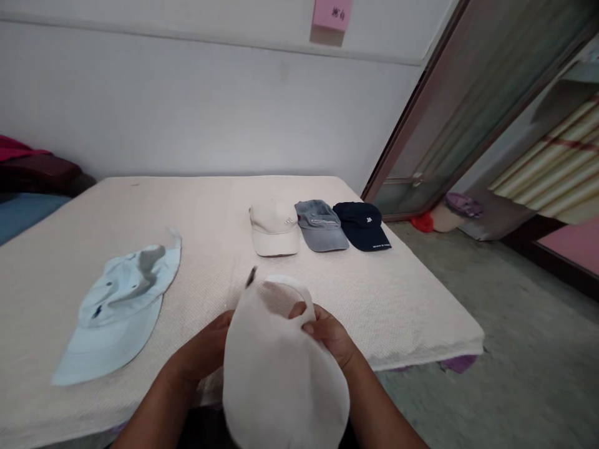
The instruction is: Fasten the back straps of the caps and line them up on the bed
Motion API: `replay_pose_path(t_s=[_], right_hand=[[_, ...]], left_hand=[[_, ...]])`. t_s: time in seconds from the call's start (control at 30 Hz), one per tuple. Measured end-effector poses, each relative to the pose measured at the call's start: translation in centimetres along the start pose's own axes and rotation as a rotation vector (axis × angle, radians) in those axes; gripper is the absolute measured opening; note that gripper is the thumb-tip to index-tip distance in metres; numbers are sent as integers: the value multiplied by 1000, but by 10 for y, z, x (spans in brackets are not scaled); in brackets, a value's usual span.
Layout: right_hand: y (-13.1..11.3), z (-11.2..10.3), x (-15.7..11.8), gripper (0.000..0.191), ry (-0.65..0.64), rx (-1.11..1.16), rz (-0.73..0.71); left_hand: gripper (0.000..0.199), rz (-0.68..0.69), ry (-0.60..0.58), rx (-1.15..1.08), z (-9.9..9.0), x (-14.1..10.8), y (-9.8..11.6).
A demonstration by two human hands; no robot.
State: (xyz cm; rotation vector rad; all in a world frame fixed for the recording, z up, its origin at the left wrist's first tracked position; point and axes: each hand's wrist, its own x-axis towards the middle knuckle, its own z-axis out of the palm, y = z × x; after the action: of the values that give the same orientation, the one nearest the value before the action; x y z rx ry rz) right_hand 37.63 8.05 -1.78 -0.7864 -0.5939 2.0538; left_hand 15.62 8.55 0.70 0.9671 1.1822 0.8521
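A white baseball cap (pixel 276 374) is held up close to me, its back strap looping at the top. My right hand (pixel 327 330) pinches the cap's edge beside the strap, thumb outside and fingertips within the opening. At the cap's left side, my left hand (pixel 210 349) grips it, most of its fingers hidden behind the fabric. A light blue cap (pixel 124 305) lies to the left, its crown partly caved in. Farther back, a cream cap (pixel 275 227), a grey-blue cap (pixel 322 226) and a navy cap (pixel 362 226) sit side by side in a row, brims toward me.
The caps lie on a bed-like surface with a white textured cover (pixel 201 206), set against a pale wall (pixel 187 112). Dark red and blue items (pixel 37 181) are at the far left. On the right are a sliding door (pixel 435 112), a yellowish curtain (pixel 552 168) and grey floor (pixel 515 330).
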Motion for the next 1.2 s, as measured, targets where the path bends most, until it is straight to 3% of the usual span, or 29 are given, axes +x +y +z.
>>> replay_pose_path(t_s=[0.1,0.17,0.37,0.47,0.6,0.73,0.9,1.07,1.2], right_hand=[[-2,-5,0,33,-76,-42,3],[-5,-6,-1,32,-87,-55,3],[-22,-5,-1,21,-85,-185,-194],[-27,-7,5,19,-15,-215,-257],[-24,-9,15,22,67,-228,-274],[-18,-2,24,32,80,-372,-206],[-14,6,30,21,78,-437,-126],[-14,6,32,23,58,-472,-105],[-12,5,34,23,37,-517,-94]], left_hand=[[19,-166,-135,-232,-11,-9,-18],[21,-183,-145,-286,-13,-12,-23],[29,-193,-233,-157,5,-18,9],[36,-132,-224,4,9,-14,11],[31,-103,-169,106,6,-1,-10],[25,-32,-101,0,8,11,-22],[10,-89,-64,-126,13,14,-20],[14,-53,-11,-113,13,13,-21],[15,-56,-47,-186,14,12,-21]])
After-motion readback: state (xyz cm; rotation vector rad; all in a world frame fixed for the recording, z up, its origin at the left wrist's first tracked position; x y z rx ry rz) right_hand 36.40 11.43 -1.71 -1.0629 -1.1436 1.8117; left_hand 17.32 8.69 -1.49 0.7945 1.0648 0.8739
